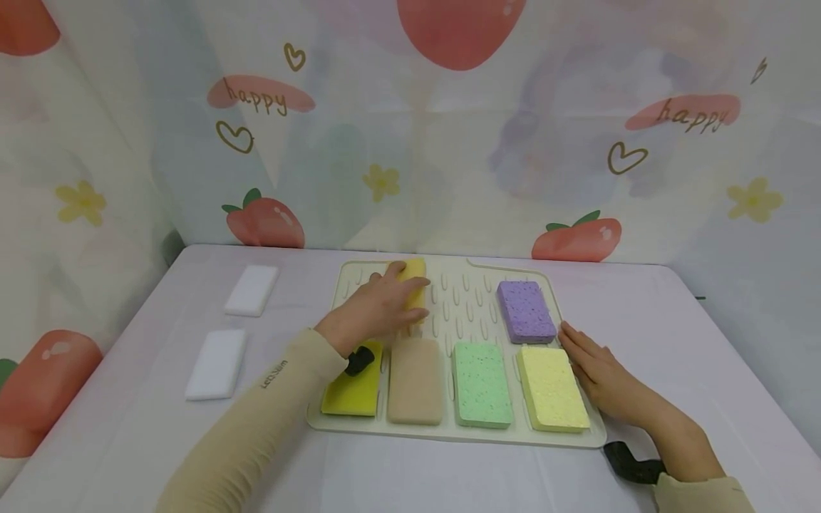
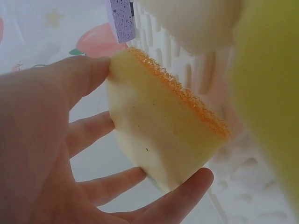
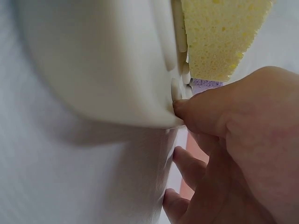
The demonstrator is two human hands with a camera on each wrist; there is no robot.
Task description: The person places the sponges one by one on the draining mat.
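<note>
The left hand [image 1: 387,303], fingers spread and bent, grips a yellow sponge [image 1: 415,269] with an orange scrubby face at the far left of a cream tray [image 1: 458,299]; whether the sponge touches the tray is unclear. The right hand [image 1: 599,374], fingers nearly straight, grasps nothing and rests against the tray's right edge, thumb on the rim, beside a purple sponge [image 1: 526,311] and a pale yellow sponge [image 1: 553,388]

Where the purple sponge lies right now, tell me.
In the head view, the purple sponge lies on the right side of the tray, just beyond the pale yellow sponge and close to the right hand.
</note>
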